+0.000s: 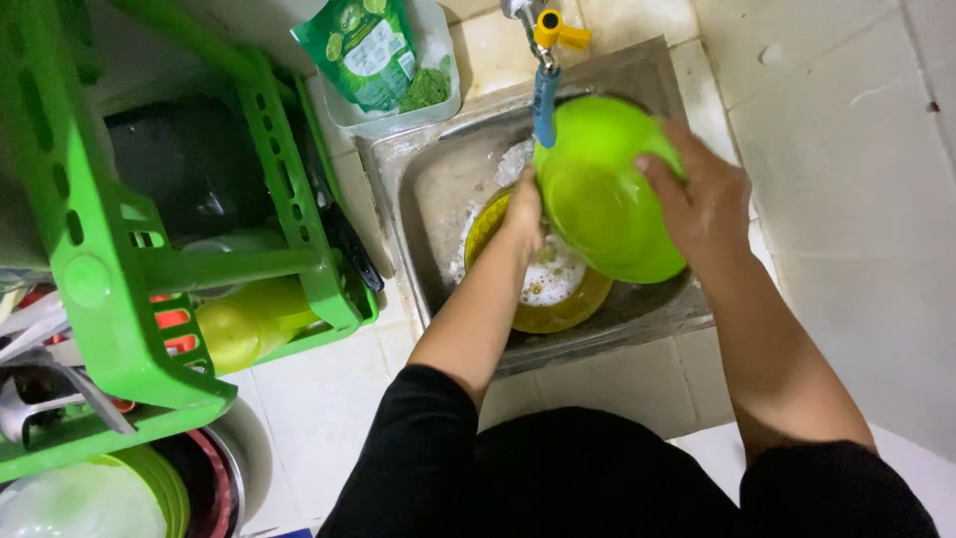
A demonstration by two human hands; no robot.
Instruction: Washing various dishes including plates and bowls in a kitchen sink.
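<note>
A bright green plastic bowl (602, 194) is tilted over the steel sink (423, 189), right under the tap's blue spout (545, 105). My right hand (702, 204) grips its right rim. My left hand (523, 214) presses against the bowl's left edge; whether it holds a sponge is hidden. Below the bowl, a yellow basin (558, 309) with foamy water sits in the sink.
A green plastic dish rack (110, 289) stands at the left with a dark pan and yellow-green dishes inside. A green soap pouch (366, 50) sits in a clear tub with a green scrubber behind the sink. Stacked bowls lie at the bottom left. White tiles surround the sink.
</note>
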